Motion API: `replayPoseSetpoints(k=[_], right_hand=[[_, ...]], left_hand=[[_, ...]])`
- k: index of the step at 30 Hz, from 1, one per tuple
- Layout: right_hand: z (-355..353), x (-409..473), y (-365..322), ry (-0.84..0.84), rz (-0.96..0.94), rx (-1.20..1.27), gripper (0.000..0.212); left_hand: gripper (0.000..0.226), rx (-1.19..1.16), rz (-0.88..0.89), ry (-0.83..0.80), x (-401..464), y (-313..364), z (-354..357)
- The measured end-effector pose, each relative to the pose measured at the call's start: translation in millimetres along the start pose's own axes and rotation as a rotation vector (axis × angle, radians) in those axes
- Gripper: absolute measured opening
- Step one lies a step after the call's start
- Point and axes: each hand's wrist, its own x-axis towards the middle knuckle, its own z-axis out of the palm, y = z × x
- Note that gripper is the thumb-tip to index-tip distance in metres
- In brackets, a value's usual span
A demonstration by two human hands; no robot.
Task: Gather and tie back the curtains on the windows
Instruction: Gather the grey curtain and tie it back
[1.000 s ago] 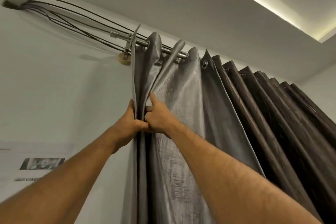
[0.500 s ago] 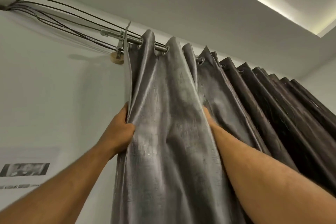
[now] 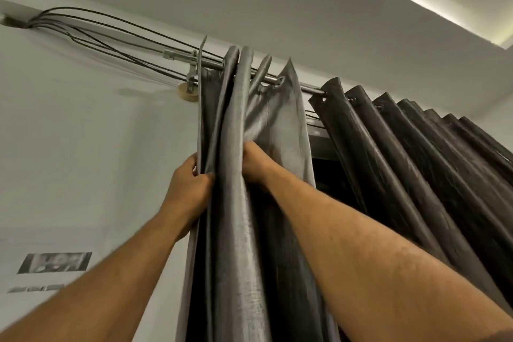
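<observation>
Up near the curtain rod (image 3: 288,83), I have both hands in the silver-grey curtain (image 3: 238,203), which hangs bunched at the rod's left end. My left hand (image 3: 188,189) grips the outer folds, fingers curled round the fabric edge. My right hand (image 3: 256,165) is pushed into the pleats just beside it, fingers buried in cloth and apparently clutching a fold. To the right, the dark brown curtain (image 3: 416,161) hangs in pleats, apart from the grey one. Black cables (image 3: 111,33) run along the wall above.
</observation>
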Motion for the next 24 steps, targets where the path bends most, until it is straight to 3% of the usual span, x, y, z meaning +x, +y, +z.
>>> replayPoseSetpoints(k=[3,5,8,11,15,19,22,24], right_hand=[[-24.7,-15.7,22.5,0.171,0.086,0.164,0.018],[-39.0,-19.8,35.5,0.293,0.131,0.283,0.042],[-51.3,-18.4,47.0,0.406,0.141,0.398,0.079],[-50.7,-16.5,52.8,0.361,0.076,0.224,0.097],[-34.4,-4.0,48.3,0.262,0.025,-0.232,0.066],[-5.2,8.3,26.4,0.209,0.072,-0.35,0.047],[23.9,21.5,-1.0,0.203,0.053,-0.289,0.033],[42.0,29.3,-25.3,0.158,0.033,-0.214,0.029]], left_hand=[[0.035,0.118,0.049,0.092,-1.5,-1.9,9.3],[0.041,0.188,0.117,0.142,-3.9,-0.8,12.8],[0.083,0.425,0.274,0.102,-8.6,2.1,15.0],[0.072,0.519,0.338,0.084,-8.7,3.2,16.4],[0.047,0.493,0.2,0.16,-5.6,7.6,10.5],[0.035,0.363,0.158,0.194,-6.6,18.1,-4.5],[0.015,0.171,0.062,-0.009,-4.9,22.1,-24.3],[0.034,0.122,-0.04,-0.197,-6.4,25.5,-36.8]])
